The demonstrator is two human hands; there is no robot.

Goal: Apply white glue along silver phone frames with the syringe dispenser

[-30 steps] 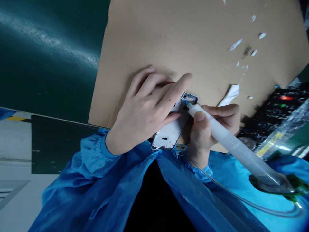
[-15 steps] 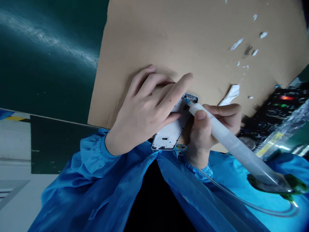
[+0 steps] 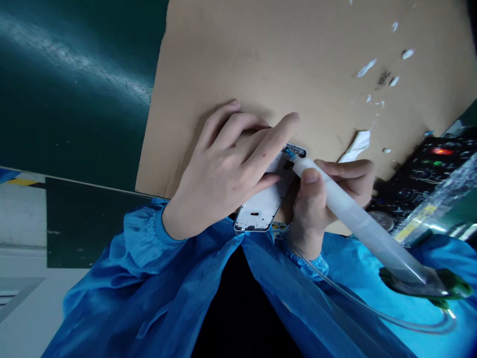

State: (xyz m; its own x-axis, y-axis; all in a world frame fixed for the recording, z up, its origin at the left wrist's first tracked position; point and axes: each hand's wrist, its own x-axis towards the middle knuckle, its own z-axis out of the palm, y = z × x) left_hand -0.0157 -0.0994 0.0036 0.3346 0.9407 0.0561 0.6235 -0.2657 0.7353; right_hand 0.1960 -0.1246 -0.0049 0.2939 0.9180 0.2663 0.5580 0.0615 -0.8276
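Note:
My left hand [image 3: 227,171] steadies a white phone frame [image 3: 261,206] near the cardboard's front edge. Its thumb lies across the face of the frame, the index finger stretches past the upper end, and the other fingers are bent on the far side. My right hand [image 3: 316,199] grips a long, milky dispensing syringe [image 3: 346,211] between thumb and fingers. The syringe's blue needle tip [image 3: 290,154] is at the upper end of the frame; I cannot tell whether it touches. A green cap [image 3: 452,283] closes the syringe's back end, with a clear hose [image 3: 395,323] running from it.
A brown cardboard sheet [image 3: 261,59] covers much of the green table [image 3: 74,114]. White scraps and a folded white piece [image 3: 357,146] lie at its right side. A black control box [image 3: 428,169] with red and green displays stands at the right.
The syringe and my right hand have shifted very slightly to the right. My left hand and the phone frame stay practically in place.

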